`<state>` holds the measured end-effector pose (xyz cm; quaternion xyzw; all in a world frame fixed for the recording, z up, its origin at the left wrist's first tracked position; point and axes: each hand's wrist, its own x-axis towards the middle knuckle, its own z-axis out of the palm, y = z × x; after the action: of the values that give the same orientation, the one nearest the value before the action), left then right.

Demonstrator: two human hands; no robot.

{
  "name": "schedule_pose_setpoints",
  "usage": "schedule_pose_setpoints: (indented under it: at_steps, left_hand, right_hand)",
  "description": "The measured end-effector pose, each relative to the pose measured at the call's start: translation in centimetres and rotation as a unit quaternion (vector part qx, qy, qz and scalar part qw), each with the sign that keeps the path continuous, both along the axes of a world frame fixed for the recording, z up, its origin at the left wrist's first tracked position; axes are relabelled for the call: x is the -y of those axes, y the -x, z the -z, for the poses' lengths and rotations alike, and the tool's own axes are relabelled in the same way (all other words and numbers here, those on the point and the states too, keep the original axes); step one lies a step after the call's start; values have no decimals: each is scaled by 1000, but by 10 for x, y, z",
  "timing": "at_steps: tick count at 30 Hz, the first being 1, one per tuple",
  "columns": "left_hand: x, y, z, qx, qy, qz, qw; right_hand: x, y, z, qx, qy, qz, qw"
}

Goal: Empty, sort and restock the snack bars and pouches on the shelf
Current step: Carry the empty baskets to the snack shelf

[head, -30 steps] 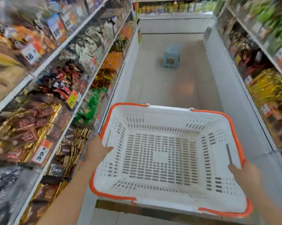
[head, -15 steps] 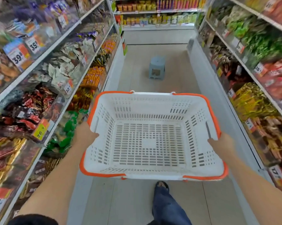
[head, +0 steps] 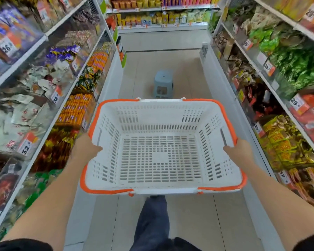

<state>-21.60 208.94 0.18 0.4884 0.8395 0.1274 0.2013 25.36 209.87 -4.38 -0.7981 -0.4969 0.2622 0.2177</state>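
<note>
Fingers of left hand (head: 85, 151) and right hand (head: 238, 151) hidden under basket (head: 163, 113) rim. Shelf packs (head: 31, 115) at 9 o'clock blurred, labels unreadable. Forearms cut off by bottom edge; leg (head: 152, 220) partly behind basket.

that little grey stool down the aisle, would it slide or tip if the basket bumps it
The stool looks like hollow moulded plastic, so probably light. On the smooth tiled floor it would likely slide. Its legs splay slightly, so tipping seems less likely.
</note>
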Motion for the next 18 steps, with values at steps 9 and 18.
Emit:
schedule_pose_setpoints:
  at_steps: [9,18]
  left_hand:
    - [-253,-15,-10,35,0,48,998]
    - [-490,-41,-6,15,23,61,998]
  right_hand:
    - [-210,-7,-19,-1,-13,56,998]
    - [-436,-37,-24,41,-8,52,998]
